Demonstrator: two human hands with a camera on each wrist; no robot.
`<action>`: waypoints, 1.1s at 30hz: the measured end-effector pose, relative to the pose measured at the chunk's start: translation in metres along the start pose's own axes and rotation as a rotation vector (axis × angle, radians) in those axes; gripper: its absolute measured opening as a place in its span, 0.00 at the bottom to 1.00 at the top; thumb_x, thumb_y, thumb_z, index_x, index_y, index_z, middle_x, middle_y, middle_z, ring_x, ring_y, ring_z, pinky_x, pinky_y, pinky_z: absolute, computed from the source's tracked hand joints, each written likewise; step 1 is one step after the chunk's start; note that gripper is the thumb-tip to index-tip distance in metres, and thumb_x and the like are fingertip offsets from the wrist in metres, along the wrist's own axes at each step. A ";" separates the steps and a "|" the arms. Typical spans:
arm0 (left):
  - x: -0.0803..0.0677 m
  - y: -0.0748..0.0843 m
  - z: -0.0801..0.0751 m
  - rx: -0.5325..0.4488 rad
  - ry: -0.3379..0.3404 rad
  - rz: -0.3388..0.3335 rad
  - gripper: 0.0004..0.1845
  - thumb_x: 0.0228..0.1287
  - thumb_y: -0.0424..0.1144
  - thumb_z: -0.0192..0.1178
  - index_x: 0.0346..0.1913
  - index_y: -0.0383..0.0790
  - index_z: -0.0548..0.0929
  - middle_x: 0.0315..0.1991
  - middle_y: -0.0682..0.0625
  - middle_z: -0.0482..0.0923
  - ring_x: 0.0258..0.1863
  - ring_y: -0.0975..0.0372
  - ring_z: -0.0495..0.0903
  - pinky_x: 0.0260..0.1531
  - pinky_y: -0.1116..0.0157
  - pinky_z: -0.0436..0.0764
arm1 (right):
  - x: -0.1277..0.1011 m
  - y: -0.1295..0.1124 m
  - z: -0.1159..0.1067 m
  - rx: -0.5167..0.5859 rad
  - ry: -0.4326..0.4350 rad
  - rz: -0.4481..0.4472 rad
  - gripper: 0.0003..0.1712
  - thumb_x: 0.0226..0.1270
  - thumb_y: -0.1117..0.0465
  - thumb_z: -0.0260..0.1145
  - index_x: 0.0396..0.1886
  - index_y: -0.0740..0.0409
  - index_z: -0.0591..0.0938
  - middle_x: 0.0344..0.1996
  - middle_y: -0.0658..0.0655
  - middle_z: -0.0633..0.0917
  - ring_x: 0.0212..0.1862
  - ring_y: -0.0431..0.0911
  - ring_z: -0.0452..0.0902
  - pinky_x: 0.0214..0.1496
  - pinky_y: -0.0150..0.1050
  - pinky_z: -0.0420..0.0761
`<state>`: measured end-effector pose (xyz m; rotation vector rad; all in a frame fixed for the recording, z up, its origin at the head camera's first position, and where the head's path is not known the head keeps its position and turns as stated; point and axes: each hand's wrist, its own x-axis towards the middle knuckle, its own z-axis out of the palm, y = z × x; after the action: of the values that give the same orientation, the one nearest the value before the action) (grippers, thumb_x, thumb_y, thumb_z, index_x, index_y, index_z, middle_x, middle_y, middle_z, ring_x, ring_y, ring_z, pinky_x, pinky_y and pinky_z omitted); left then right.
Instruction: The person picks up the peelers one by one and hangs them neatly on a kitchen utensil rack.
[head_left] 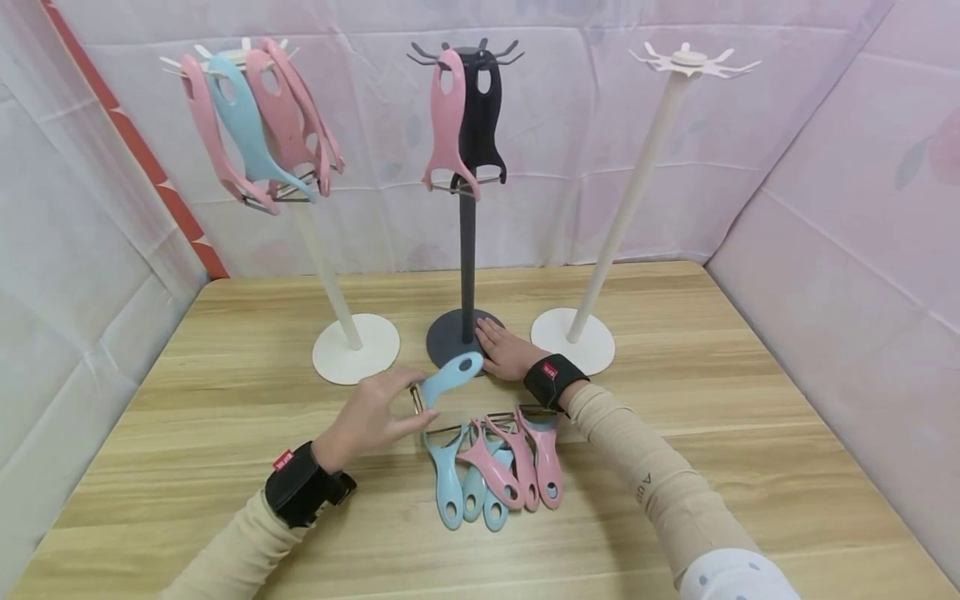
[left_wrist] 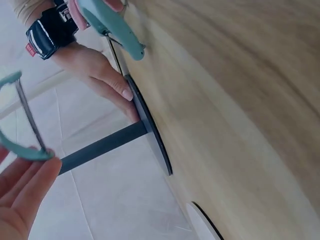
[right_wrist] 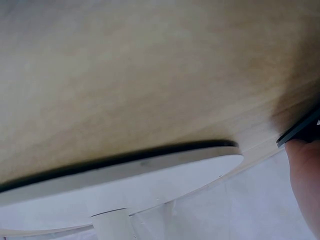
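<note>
Blue peeler [head_left: 448, 380], pinched at its blade end by the left hand [head_left: 371, 417], looks light, stiff and sharp-edged; its handle seems the safer grip. Beside it, the right hand [head_left: 504, 350] lies flat, fingers straight, on the grey stand's base [head_left: 450, 337].

Table [head_left: 675, 467]: light wood-grain top, smooth, matt, looks laminate. Blue peeler [head_left: 448, 379] in left hand [head_left: 371, 417]: smooth plastic handle with slight sheen, thin bare metal blade. Pile of peelers [head_left: 495, 467] near the person: same glossy pink and blue plastic, metal blades. Dark stand [head_left: 467, 250] under right hand [head_left: 504, 350]: matt grey, plastic or coated metal, cannot tell. White stands [head_left: 633, 192]: smooth matt white. Hanging peelers [head_left: 255, 125] far left: pink and blue plastic, smooth. Wrist straps [head_left: 300, 492]: black fabric. Sleeves [head_left: 667, 492]: beige knit cloth. Backdrop [head_left: 847, 208]: creased pale cloth sheeting.
</note>
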<state>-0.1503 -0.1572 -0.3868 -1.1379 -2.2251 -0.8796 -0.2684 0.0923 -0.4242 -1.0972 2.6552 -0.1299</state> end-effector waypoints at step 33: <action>0.087 0.006 -0.013 -0.096 0.499 -0.079 0.18 0.51 0.36 0.65 0.41 0.26 0.78 0.33 0.40 0.80 0.30 0.55 0.82 0.33 0.64 0.81 | 0.001 -0.002 -0.002 0.015 -0.019 0.017 0.37 0.73 0.52 0.44 0.68 0.74 0.47 0.69 0.70 0.43 0.70 0.58 0.34 0.69 0.46 0.43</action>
<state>-0.1907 -0.1189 -0.3180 -0.7654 -1.8397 -1.1679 -0.2684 0.0900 -0.4218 -1.0663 2.6418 -0.1358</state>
